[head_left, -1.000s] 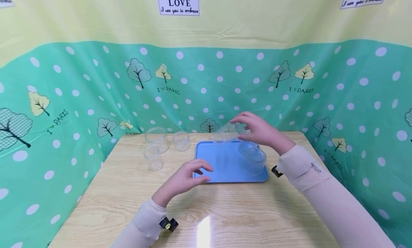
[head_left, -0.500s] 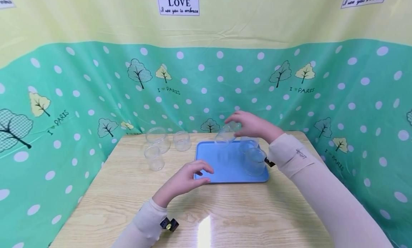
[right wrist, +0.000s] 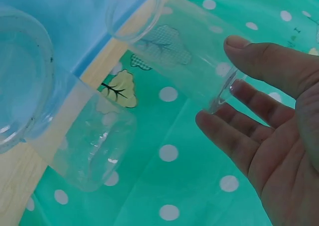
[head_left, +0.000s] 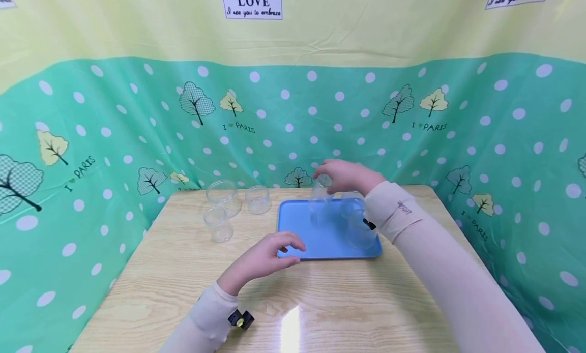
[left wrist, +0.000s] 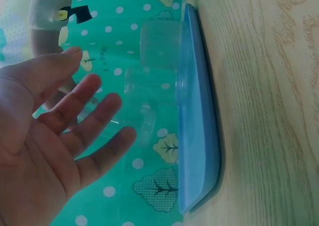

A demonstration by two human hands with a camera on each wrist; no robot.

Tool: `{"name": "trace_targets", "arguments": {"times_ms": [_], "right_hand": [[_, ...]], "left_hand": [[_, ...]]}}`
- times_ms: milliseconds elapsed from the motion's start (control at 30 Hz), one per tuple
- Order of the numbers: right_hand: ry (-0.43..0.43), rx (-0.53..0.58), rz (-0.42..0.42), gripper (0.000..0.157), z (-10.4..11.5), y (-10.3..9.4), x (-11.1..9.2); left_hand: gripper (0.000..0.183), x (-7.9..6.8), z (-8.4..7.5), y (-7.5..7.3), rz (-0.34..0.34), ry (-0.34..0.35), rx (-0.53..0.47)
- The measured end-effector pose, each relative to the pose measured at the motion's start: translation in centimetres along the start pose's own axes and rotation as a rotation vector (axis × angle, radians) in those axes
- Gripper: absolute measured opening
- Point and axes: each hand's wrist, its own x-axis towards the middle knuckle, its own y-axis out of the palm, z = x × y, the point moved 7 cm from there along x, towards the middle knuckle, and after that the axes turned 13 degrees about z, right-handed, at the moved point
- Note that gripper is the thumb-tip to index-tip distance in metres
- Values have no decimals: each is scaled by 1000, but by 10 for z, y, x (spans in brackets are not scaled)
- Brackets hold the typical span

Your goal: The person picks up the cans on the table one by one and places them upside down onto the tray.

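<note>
My right hand (head_left: 345, 175) pinches a clear cup (head_left: 319, 196) over the back of the blue tray (head_left: 297, 236). In the right wrist view, thumb and fingertips are at one end of this cup (right wrist: 184, 51); its round rim faces away from the hand, toward the tray. On the tray's right side stand two more clear containers, a front one (head_left: 361, 236) and one behind it (head_left: 351, 206), both partly overlapped by the right arm. My left hand (head_left: 270, 254) hovers by the tray's front left corner, fingers relaxed and apart, holding nothing.
Left of the tray, on the wooden table (head_left: 192, 287), stand a large clear container (head_left: 224, 198), a small low one (head_left: 258, 200) and a narrower cup (head_left: 218, 225). A patterned green and yellow curtain (head_left: 293, 119) surrounds the table at the back and sides.
The right hand has moved left, turning the clear cup from lying sideways to nearly upright, rim downward, and lowering it toward the tray. The left hand has barely moved.
</note>
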Motion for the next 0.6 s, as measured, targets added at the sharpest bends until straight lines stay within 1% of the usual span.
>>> {"name": "trace_targets", "arguments": {"times_ms": [133, 267, 433, 600], "right_hand": [[-1, 36, 21, 55, -3, 2, 5], [2, 59, 34, 58, -8, 6, 7], [27, 79, 40, 60, -13, 11, 9], [53, 78, 48, 59, -18, 16, 12]], "left_hand": [[23, 1, 3, 6, 70, -54, 20], [23, 1, 3, 10, 126, -55, 38], [23, 0, 5, 13, 157, -67, 26], [23, 0, 7, 15, 170, -67, 39]]}}
